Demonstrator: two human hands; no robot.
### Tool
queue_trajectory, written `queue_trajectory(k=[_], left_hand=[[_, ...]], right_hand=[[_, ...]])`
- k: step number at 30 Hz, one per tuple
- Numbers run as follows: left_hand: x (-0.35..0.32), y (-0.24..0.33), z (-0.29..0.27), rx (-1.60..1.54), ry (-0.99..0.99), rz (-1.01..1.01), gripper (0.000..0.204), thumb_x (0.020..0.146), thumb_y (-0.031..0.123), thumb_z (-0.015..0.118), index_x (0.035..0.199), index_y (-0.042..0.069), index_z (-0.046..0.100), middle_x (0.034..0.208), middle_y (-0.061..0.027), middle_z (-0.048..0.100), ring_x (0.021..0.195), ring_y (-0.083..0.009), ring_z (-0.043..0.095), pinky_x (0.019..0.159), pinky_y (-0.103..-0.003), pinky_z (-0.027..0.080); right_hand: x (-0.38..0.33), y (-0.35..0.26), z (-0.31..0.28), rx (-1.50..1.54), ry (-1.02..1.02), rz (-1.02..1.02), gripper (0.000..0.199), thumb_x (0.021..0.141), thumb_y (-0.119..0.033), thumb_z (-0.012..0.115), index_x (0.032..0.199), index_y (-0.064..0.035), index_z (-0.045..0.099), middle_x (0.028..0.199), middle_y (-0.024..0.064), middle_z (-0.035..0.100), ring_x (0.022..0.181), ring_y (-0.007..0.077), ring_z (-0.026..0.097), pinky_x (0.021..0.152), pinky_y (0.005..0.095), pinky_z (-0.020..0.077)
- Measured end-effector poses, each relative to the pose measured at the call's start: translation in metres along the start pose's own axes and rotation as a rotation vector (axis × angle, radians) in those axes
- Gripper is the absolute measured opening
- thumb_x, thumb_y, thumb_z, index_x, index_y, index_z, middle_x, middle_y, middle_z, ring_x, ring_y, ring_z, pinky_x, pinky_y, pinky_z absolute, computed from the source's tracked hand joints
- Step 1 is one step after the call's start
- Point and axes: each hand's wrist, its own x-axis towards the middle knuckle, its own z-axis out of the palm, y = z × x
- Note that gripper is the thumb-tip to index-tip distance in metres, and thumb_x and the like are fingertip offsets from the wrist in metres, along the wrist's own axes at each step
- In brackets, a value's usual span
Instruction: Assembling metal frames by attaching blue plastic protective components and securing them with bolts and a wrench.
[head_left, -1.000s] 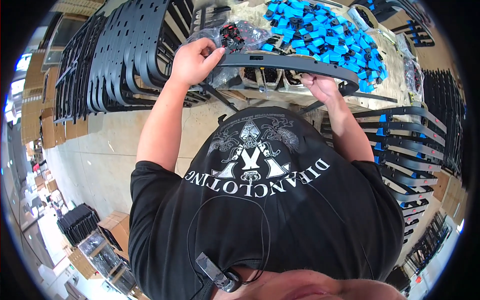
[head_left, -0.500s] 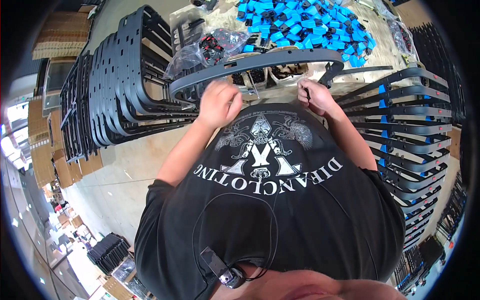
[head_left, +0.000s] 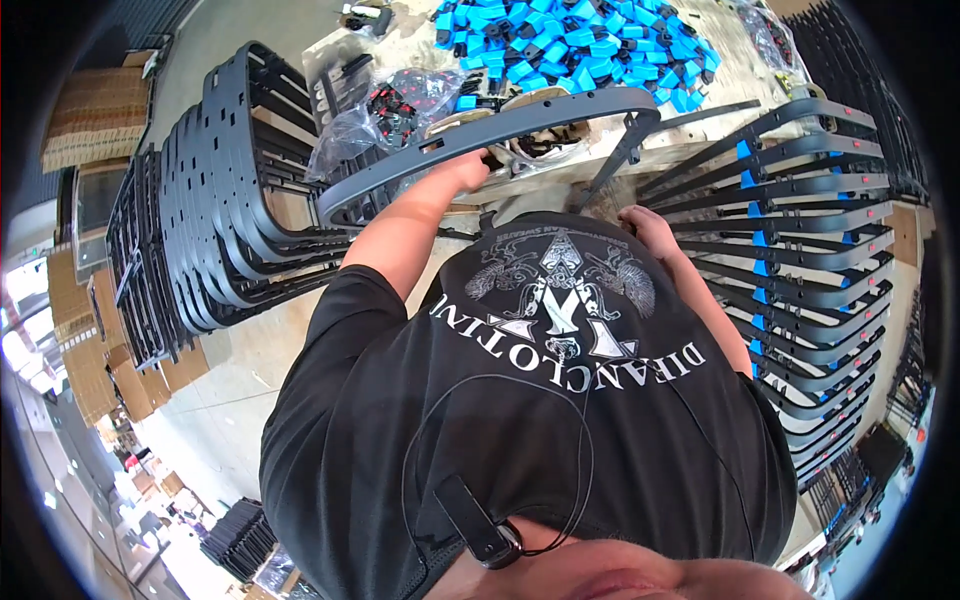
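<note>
Curved frame: 1 dark grey curved frame (head_left: pixel 500 122) arcs in front of me along the near edge of the tabletop (head_left: pixel 738 70); what bears its left bend I cannot tell.
Frame's feel: I judge it stiff and fairly light for its length, but awkward, since the long bend could swing or tip if I lifted it by 1 end.
Frame's surface: it looks smooth, so it may slide under dry fingers; I would expect scuffs sooner than breakage.
Where to hold: I would use 2 hands, 1 near each rounded bend, wrapping the broad band and keeping fingertips clear of its slots and of the slanting leg (head_left: pixel 624 153) at the right.
Left hand: my left hand (head_left: pixel 470 172) is just below the band in my view, fingers toward the tubs; whether it holds anything I cannot tell.
Right hand: my right hand (head_left: pixel 650 232) is apart from the frame, close to my shirt (head_left: pixel 540 430), fingers curled; I cannot tell if something is inside.
Near the band: a tub of dark small parts (head_left: pixel 548 143) and a clear bag of red and black pieces (head_left: pixel 395 112).
Farther back: a heap of blue pieces (head_left: pixel 570 50).
At the sides: stacked frames (head_left: pixel 215 170) at my left, and a row of frames with blue pieces fitted (head_left: pixel 840 215) at my right.
</note>
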Motion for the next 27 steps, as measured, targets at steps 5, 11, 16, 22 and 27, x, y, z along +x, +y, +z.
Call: queue_trajectory(k=[5,11,16,22,27], left_hand=[[0.017,-0.010,-0.004,0.101,0.035,0.068,0.042,0.080,0.021,0.073,0.120,0.012,0.070,0.116,-0.0175,0.070,0.109,-0.0367,0.065,0.096,-0.045,0.051],[0.016,0.001,-0.002,0.290,0.187,0.060,0.035,0.081,0.023,0.072,0.113,0.010,0.071,0.116,-0.0182,0.069,0.111,-0.0367,0.065,0.096,-0.046,0.051],[0.018,-0.001,-0.006,0.345,0.101,0.025,0.033,0.085,0.021,0.066,0.116,0.009,0.070,0.120,-0.0196,0.068,0.114,-0.0382,0.063,0.097,-0.048,0.050],[0.000,-0.003,0.000,0.034,0.481,0.056,0.032,0.094,0.016,0.057,0.123,0.007,0.066,0.124,-0.0239,0.065,0.118,-0.0428,0.060,0.098,-0.049,0.049],[-0.002,-0.014,-0.005,-0.021,0.490,-0.008,0.035,0.098,0.017,0.053,0.131,0.008,0.061,0.132,-0.0242,0.061,0.122,-0.0428,0.057,0.103,-0.049,0.046]], right_hand=[[-0.011,0.013,-0.009,-0.190,0.022,0.285,0.019,0.089,-0.008,0.062,0.107,-0.0003,0.066,0.101,0.0098,0.067,0.090,0.0220,0.064,0.081,0.0309,0.0505],[-0.009,0.037,-0.008,-0.502,-0.041,0.010,0.021,0.087,-0.011,0.067,0.106,-0.0016,0.068,0.103,0.0109,0.067,0.091,0.0250,0.066,0.082,0.0323,0.0520],[-0.012,0.039,-0.003,-0.556,-0.012,-0.170,0.019,0.091,-0.012,0.060,0.102,0.0024,0.067,0.096,0.0085,0.067,0.081,0.0183,0.062,0.075,0.0312,0.0497],[-0.006,-0.024,0.006,0.056,0.105,0.268,0.013,0.093,-0.014,0.057,0.095,-0.0031,0.065,0.075,0.0024,0.056,0.063,0.0140,0.052,0.059,0.0288,0.0426],[0.020,-0.019,0.013,0.485,0.088,0.391,0.011,0.094,-0.017,0.058,0.092,-0.0062,0.062,0.069,-0.0003,0.050,0.057,0.0128,0.047,0.052,0.0287,0.0379]])
